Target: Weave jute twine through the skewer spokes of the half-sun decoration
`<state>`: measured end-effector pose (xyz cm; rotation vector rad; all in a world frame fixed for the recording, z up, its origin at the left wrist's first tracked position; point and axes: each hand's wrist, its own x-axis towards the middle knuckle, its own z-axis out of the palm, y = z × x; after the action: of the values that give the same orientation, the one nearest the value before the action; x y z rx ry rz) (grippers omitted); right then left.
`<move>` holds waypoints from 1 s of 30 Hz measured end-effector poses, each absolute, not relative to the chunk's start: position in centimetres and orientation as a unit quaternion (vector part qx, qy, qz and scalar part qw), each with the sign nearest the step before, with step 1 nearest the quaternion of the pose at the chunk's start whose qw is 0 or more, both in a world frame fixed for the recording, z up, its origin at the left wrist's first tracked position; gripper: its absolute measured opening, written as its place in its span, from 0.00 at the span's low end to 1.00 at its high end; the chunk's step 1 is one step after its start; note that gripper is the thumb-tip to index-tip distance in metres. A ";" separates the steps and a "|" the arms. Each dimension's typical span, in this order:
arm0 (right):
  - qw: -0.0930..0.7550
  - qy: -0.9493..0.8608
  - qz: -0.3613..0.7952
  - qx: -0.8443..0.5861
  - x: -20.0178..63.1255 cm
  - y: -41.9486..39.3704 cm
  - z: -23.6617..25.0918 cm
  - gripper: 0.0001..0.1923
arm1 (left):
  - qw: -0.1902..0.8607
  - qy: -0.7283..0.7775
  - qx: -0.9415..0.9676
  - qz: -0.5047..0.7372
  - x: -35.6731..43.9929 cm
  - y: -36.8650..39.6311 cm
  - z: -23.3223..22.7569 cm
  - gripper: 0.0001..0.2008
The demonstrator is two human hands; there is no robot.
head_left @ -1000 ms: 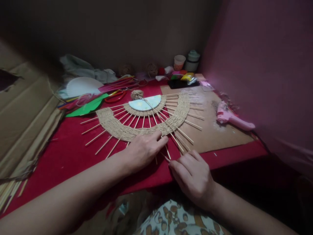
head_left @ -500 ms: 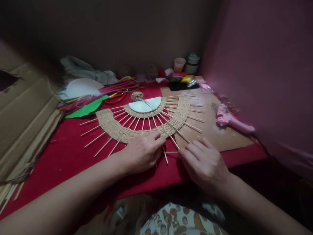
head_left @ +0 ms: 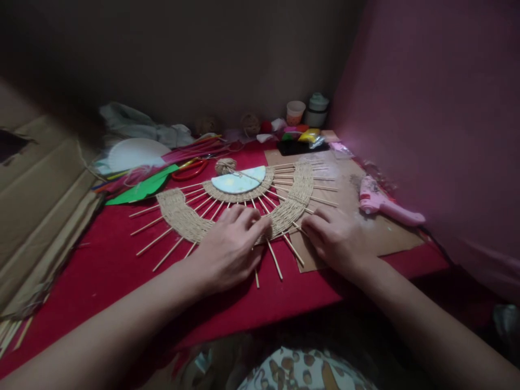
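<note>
Near the red table's [head_left: 101, 260] front edge lies the half-round twine weaving [head_left: 298, 187] — inner ring and broad outer band done, stick ends bare beyond — left hand [head_left: 227, 249] flat on it, right hand [head_left: 335, 238] fingers curled at its rim, grip unclear.

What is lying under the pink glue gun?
The pink glue gun lies on a brown cardboard sheet, which rests on the red cloth. What the cardboard covers under the gun cannot be seen.

Both hands, left [head_left: 229, 246] and right [head_left: 335, 238], rest palm-down, fingers curled.
</note>
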<state>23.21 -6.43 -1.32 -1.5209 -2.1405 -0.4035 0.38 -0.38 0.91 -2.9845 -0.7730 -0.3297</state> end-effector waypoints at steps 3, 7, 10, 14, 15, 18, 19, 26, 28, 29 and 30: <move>0.233 -0.778 -0.154 -0.564 23.2 -6.4 -1.7 0.08 | -0.030 -0.277 -0.955 -0.100 0.2 0.3 1.0 0.21; 0.221 -0.779 -0.187 -0.556 23.3 -6.4 -1.6 0.07 | -0.047 -0.279 -0.955 -0.085 0.1 0.5 0.9 0.16; 0.237 -0.769 -0.171 -0.569 23.4 -6.5 -1.5 0.08 | -0.042 -0.277 -0.956 -0.082 0.1 0.4 0.9 0.16; 0.268 -0.761 -0.123 -0.578 23.8 -6.8 -1.5 0.08 | -0.045 -0.282 -0.956 -0.066 0.1 0.5 0.9 0.17; 0.272 -0.759 -0.115 -0.580 23.9 -6.9 -1.5 0.07 | -0.048 -0.283 -0.956 -0.060 0.1 0.6 0.9 0.17; 0.287 -0.754 -0.084 -0.584 24.3 -7.2 -1.5 0.07 | -0.059 -0.289 -0.955 -0.045 -0.1 0.8 1.1 0.17; 0.293 -0.754 -0.076 -0.583 24.4 -7.3 -1.5 0.07 | -0.063 -0.290 -0.954 -0.041 -0.1 0.8 1.2 0.17; 0.289 -0.757 -0.085 -0.580 24.4 -7.2 -1.6 0.09 | -0.061 -0.260 -0.960 -0.085 2.0 0.6 2.1 0.13; 0.285 -0.756 -0.099 -0.581 24.3 -7.2 -1.5 0.09 | -0.051 -0.255 -0.961 -0.097 3.4 0.9 1.7 0.10; 0.282 -0.755 -0.106 -0.582 24.2 -7.2 -1.5 0.09 | -0.053 -0.256 -0.960 -0.101 4.0 1.1 1.5 0.10; 0.277 -0.756 -0.110 -0.583 24.2 -7.2 -1.4 0.10 | -0.056 -0.255 -0.960 -0.105 4.7 1.3 1.2 0.10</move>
<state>24.19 -7.25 -1.45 -1.5657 -2.0297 -0.2947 4.67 1.34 1.18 -3.1281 -0.8311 -0.3410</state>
